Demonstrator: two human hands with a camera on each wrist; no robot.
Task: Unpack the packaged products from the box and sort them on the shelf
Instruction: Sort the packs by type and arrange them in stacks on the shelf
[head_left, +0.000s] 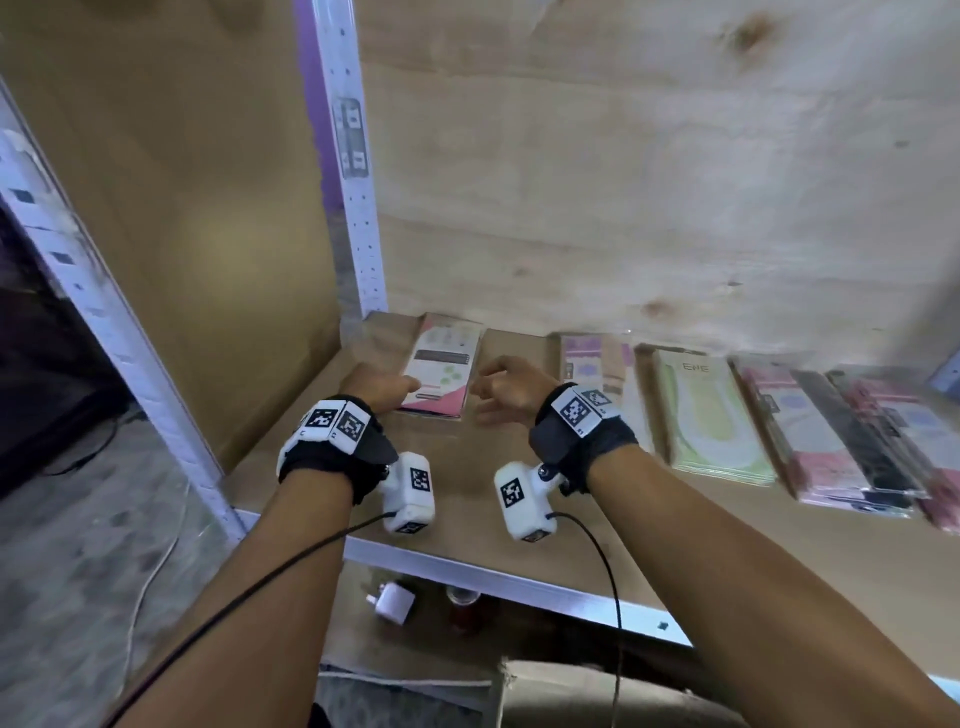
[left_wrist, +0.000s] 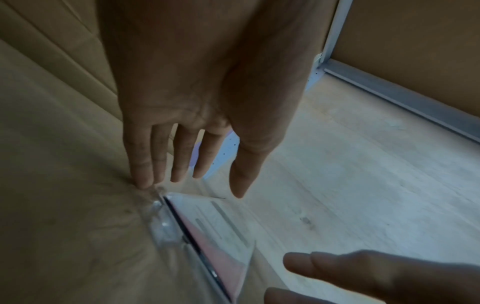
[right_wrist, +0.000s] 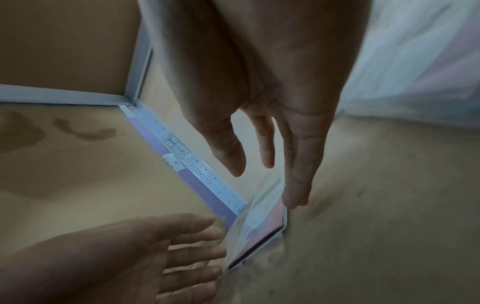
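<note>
A flat pink-and-white package (head_left: 441, 364) in clear wrap lies at the left end of the wooden shelf board (head_left: 467, 467). My left hand (head_left: 395, 389) is by its left edge with fingers straight and holds nothing. My right hand (head_left: 488, 389) is by its right edge, also open and relaxed. In the left wrist view my left hand (left_wrist: 192, 185) hovers over the package (left_wrist: 221, 226), little finger down at its corner wrap. In the right wrist view my right hand (right_wrist: 270, 185) has its fingertips (right_wrist: 296, 201) at the edge of the package (right_wrist: 259, 222).
To the right lie more flat packages in a row: a pink-and-tan one (head_left: 597, 374), a green one (head_left: 706, 415), and pink-and-black ones (head_left: 831, 447). A white perforated upright (head_left: 353, 182) stands at the back left. The metal front rail (head_left: 493, 571) runs below my wrists.
</note>
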